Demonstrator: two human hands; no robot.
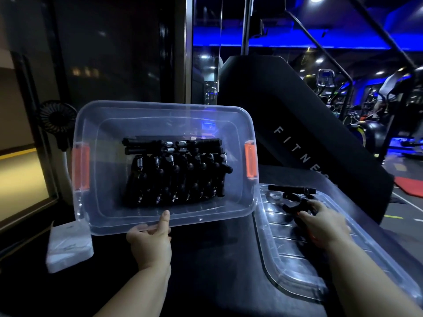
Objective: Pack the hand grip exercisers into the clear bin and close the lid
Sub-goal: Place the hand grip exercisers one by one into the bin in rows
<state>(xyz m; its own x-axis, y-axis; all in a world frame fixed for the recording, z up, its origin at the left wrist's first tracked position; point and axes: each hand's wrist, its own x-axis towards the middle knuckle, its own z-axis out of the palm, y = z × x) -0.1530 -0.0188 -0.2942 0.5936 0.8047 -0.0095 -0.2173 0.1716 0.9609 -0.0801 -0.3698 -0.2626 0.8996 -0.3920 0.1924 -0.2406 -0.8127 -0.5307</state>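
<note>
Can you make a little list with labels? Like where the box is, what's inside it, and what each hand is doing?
Box: clear bin, open, tipped toward the camera, orange latches at both ends
Inside: packed exercisers, black with metal springs, in rows
Top: lid, off, lying right of the bin
On it: loose exercisers
Hand one: left hand holds the bin's near rim
Hand two: right hand grips one loose exerciser
Nearby: fan and white packet, left of the bin
</note>
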